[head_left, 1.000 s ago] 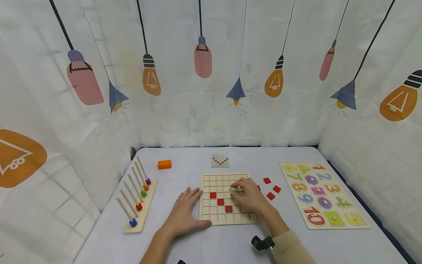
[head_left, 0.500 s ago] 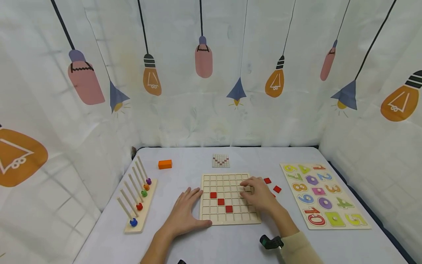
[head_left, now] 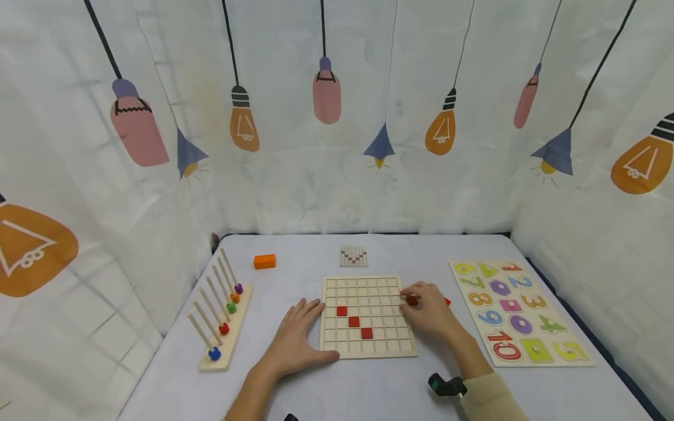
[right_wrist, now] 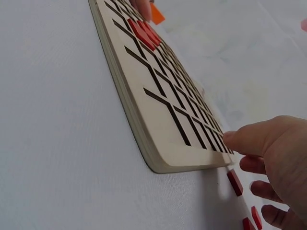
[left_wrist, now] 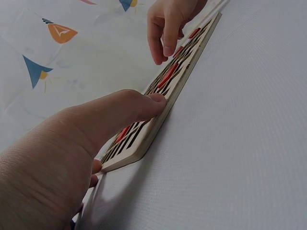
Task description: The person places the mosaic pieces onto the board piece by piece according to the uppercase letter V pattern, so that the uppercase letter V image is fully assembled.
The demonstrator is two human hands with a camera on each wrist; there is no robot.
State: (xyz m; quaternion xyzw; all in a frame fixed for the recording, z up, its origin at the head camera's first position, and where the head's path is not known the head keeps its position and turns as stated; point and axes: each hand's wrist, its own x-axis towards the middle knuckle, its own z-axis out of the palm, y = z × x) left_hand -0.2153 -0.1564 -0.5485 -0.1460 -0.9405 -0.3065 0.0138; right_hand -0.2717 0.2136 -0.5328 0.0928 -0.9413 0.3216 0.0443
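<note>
A wooden grid board (head_left: 370,354) lies on the table with three red square tiles (head_left: 354,321) set in a diagonal. My left hand (head_left: 296,338) steadies the board, its fingers spread along the left side and the thumb resting on the front edge, as the left wrist view shows. My right hand (head_left: 433,310) hovers at the board's right edge, thumb and fingers apart and holding nothing. Between them, in the head view, a loose red tile (head_left: 412,300) shows on the table. In the right wrist view, several loose tiles (right_wrist: 235,182) lie just below those fingers.
Behind the board lies a small pattern card (head_left: 354,256). On the left are an orange block (head_left: 264,261) and a peg stand (head_left: 227,345) with coloured rings. A number puzzle board (head_left: 513,361) lies to the right.
My right hand has moved right, from over the board to its right edge above the loose tiles. The left hand and the three tiles on the board stay put.
</note>
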